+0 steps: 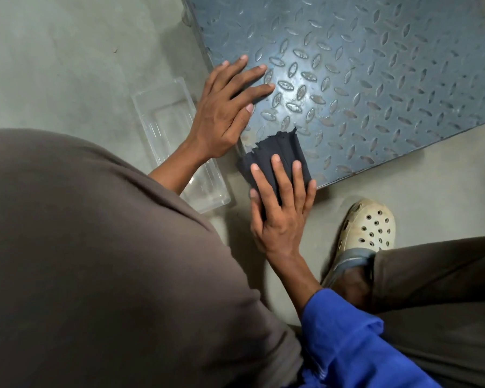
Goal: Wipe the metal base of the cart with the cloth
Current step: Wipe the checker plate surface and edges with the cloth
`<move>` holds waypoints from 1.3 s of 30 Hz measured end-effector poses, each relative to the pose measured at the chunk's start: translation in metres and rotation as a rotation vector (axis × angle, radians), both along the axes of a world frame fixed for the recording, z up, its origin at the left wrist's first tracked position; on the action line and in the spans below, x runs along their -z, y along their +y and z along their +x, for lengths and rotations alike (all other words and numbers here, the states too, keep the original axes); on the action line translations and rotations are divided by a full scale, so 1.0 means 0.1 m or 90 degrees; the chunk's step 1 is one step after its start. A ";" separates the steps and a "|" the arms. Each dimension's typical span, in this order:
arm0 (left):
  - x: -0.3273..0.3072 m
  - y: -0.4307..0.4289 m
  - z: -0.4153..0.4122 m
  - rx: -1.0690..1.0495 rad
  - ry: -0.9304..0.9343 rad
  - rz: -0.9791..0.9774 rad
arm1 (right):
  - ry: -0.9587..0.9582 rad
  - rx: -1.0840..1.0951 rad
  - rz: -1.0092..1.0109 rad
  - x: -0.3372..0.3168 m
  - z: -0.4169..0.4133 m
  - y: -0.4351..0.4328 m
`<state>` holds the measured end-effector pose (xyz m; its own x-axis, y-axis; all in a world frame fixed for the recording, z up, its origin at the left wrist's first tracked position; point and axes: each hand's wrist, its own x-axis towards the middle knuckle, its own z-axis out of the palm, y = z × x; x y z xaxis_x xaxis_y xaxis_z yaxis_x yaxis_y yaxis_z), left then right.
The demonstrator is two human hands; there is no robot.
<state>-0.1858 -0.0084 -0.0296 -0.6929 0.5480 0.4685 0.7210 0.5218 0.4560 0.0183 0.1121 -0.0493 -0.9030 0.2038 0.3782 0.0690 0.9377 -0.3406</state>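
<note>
Currently, the dark cloth [281, 144] is pressed onto the near corner of the cart's metal base [375, 79] by the right hand [280, 217], fingers straight and spread. The left hand [224, 113] is laid flat, fingers apart, on the base's left edge. A clear tray [165, 119] is seen just left.
</note>
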 end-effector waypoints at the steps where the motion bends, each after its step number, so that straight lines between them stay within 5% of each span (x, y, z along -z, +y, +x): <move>1: 0.01 0.00 0.01 0.001 -0.002 0.001 | 0.005 -0.002 0.015 -0.03 -0.05 0.00; 16: 0.01 -0.04 -0.01 0.022 0.008 -0.028 | 0.035 0.134 0.045 -0.08 -0.42 -0.14; 21: 0.02 0.00 0.05 0.000 0.019 -0.026 | 0.069 0.011 -0.061 -0.05 -0.25 0.10; 26: 0.00 0.03 0.11 -0.010 0.018 -0.026 | 0.083 0.215 -0.104 -0.09 -0.43 0.23; 30: 0.01 0.07 0.12 -0.025 0.018 -0.007 | 0.042 0.140 -0.049 -0.08 -0.31 -0.36; 39: 0.01 0.09 0.12 -0.034 0.018 -0.018 | 0.087 0.103 -0.075 -0.08 -0.32 -0.10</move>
